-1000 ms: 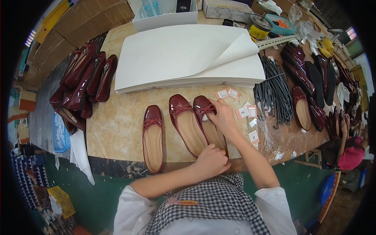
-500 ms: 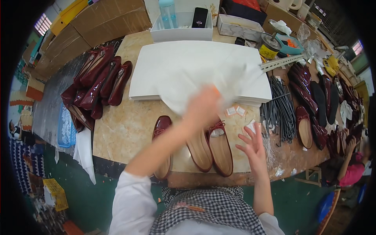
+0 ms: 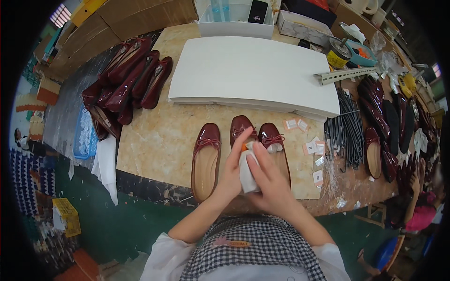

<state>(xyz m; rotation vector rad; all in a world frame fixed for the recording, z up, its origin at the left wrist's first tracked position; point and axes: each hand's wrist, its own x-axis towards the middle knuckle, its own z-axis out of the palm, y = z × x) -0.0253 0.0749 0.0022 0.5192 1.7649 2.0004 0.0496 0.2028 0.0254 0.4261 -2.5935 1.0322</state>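
Observation:
Between my left hand (image 3: 228, 180) and my right hand (image 3: 272, 187), a crumpled wad of white paper (image 3: 246, 174) is pressed together. A small orange bit shows at my left fingers; what it is I cannot make out. Just beyond my hands stand three glossy dark red flats with bows: a left shoe (image 3: 206, 159), a middle shoe (image 3: 242, 125) partly covered by my fingers, and a right shoe (image 3: 270, 133) with white stuffing showing inside. Farther off lies a thick stack of white paper sheets (image 3: 258, 70).
More red flats (image 3: 133, 77) are heaped at left beside a blue basket (image 3: 83, 136). On the right lie black rods (image 3: 344, 131), small labels (image 3: 313, 147), a slotted metal bar (image 3: 347, 75) and more shoes (image 3: 372, 154). A phone (image 3: 258, 11) stands in a white box (image 3: 211, 28). A co-worker's arm (image 3: 415, 201) shows at far right.
My left hand has drawn a white sheet off the stack and come back toward me. Both hands have met over the shoes, and the sheet is now crumpled between them.

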